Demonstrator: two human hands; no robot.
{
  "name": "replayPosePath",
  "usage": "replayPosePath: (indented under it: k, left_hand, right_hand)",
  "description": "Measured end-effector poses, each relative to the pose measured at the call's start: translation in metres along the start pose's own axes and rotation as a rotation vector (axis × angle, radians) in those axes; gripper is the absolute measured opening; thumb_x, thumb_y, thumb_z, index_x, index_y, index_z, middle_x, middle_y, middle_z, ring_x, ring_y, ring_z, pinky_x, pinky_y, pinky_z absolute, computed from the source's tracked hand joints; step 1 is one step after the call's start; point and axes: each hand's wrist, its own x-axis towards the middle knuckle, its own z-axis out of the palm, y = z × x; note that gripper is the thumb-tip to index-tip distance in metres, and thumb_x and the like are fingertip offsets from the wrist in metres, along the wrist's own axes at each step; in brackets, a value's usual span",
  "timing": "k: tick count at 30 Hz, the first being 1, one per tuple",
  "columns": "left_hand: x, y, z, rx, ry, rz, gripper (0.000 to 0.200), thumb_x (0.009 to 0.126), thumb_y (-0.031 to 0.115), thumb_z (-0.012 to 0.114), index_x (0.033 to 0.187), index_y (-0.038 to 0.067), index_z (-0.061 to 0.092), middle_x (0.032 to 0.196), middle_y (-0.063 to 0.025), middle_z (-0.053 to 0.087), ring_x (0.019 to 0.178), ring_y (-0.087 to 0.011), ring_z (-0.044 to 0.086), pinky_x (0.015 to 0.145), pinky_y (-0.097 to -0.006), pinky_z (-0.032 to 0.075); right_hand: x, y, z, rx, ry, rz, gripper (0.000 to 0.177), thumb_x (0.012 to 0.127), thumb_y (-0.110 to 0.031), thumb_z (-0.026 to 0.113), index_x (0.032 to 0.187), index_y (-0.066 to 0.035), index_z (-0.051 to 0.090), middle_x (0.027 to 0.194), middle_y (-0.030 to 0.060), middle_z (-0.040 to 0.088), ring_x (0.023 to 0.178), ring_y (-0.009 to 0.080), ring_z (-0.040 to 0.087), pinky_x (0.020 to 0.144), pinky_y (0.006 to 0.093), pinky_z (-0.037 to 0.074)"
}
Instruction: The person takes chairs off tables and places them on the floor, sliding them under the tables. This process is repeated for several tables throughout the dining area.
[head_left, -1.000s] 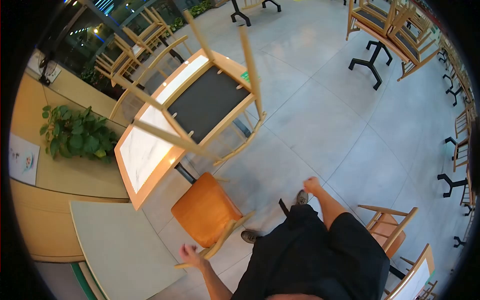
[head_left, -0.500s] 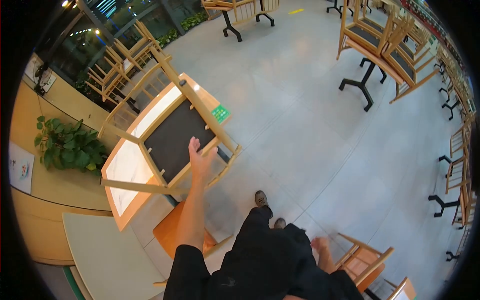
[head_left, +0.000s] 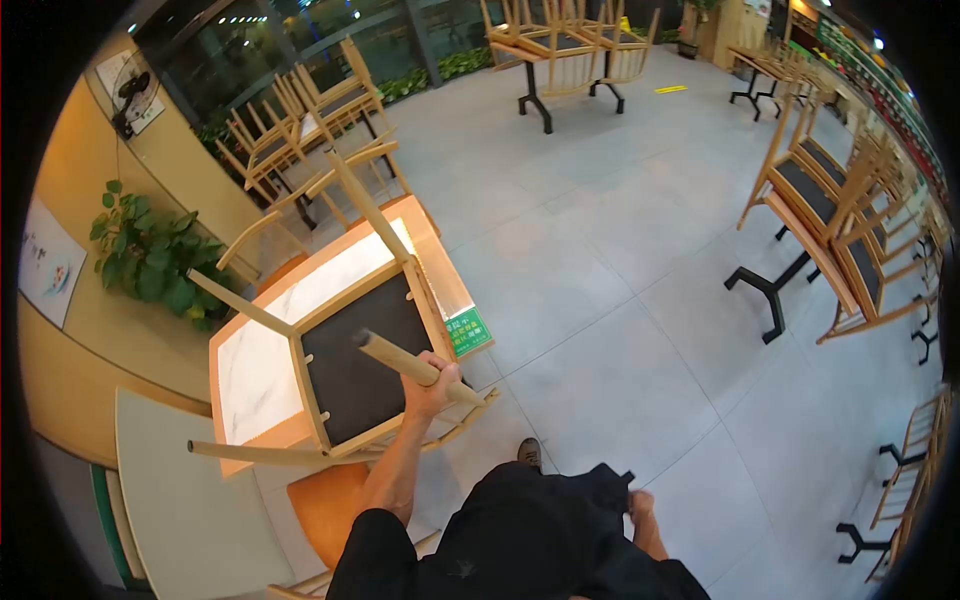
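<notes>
A wooden chair [head_left: 365,362] with a dark seat underside lies upside down on a marble-patterned table [head_left: 250,385] with an orange wood border. My left hand [head_left: 428,385] is closed around one of its upturned legs, the one nearest me. By my right side, at the edge of the black clothing, hangs my right hand [head_left: 642,503]; its fingers are largely hidden. Beside the chair, at the table's corner, lies a green printed sign [head_left: 466,332]. An orange chair seat [head_left: 325,512] shows below the table's near side.
A grey-topped table [head_left: 185,500] stands at the lower left, near a leafy plant [head_left: 155,255] by the wall. Other tables carry upturned chairs: one at the right [head_left: 825,205], one at the back [head_left: 555,45], another by the windows [head_left: 300,125]. Pale tiles [head_left: 600,290] cover the floor.
My left hand, spread over the upturned chair before, has closed around its leg. The view has shifted, and the chair at the lower right has gone out of sight.
</notes>
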Motion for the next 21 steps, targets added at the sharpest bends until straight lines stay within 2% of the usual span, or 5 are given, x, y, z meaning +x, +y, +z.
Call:
replayPosePath:
  k: [1,2,5,14,21]
  left_hand:
    - [0.002,0.001,0.001,-0.13,0.027,-0.042,0.014,0.071,0.003,0.06,0.064,0.005,0.048,0.059,-0.003,0.052,0.055,-0.0091,0.051,0.053,-0.024,0.043]
    - [0.006,-0.007,-0.006,-0.129,0.081,-0.018,0.014,0.071,0.001,0.059,0.064,0.004,0.047,0.058,-0.0047,0.052,0.053,-0.0114,0.052,0.052,-0.0261,0.044]
    - [0.02,0.031,-0.017,-0.31,0.188,-0.011,0.013,0.073,0.0,0.056,0.067,0.004,0.046,0.057,-0.006,0.052,0.052,-0.015,0.052,0.051,-0.0293,0.045]
    - [0.057,0.126,-0.032,-0.453,0.411,0.084,0.018,0.08,0.009,0.049,0.066,0.01,0.037,0.053,-0.0013,0.038,0.049,-0.0147,0.04,0.05,-0.0316,0.039]
    - [0.038,0.198,0.0,-0.465,0.6,0.201,0.018,0.083,0.009,0.044,0.067,0.011,0.036,0.057,0.0004,0.034,0.052,-0.0127,0.034,0.053,-0.0278,0.033]
  right_hand:
    - [0.014,-0.03,-0.011,0.698,0.035,0.272,0.004,0.069,0.001,0.05,0.065,0.0,0.05,0.054,0.0066,0.045,0.044,0.0163,0.042,0.036,0.0273,0.031]
    - [0.045,-0.034,-0.023,0.822,-0.112,0.187,0.01,0.064,0.0,0.052,0.057,-0.004,0.047,0.056,0.009,0.049,0.044,0.0163,0.048,0.034,0.0269,0.031]
    - [0.118,-0.091,-0.052,0.645,-0.126,0.173,0.011,0.069,-0.002,0.051,0.08,0.001,0.049,0.067,0.0118,0.054,0.055,0.0214,0.056,0.047,0.0327,0.05]
    - [0.202,-0.308,-0.005,-0.015,-0.854,-0.206,0.09,0.063,-0.014,0.075,0.13,-0.002,0.016,0.106,0.0164,0.046,0.093,0.0212,0.051,0.082,0.0346,0.044]
    - [0.167,-0.355,-0.003,0.31,-1.381,-0.157,0.086,0.064,-0.007,0.072,0.131,-0.004,0.019,0.118,0.0114,0.042,0.108,0.0198,0.042,0.092,0.0346,0.035]
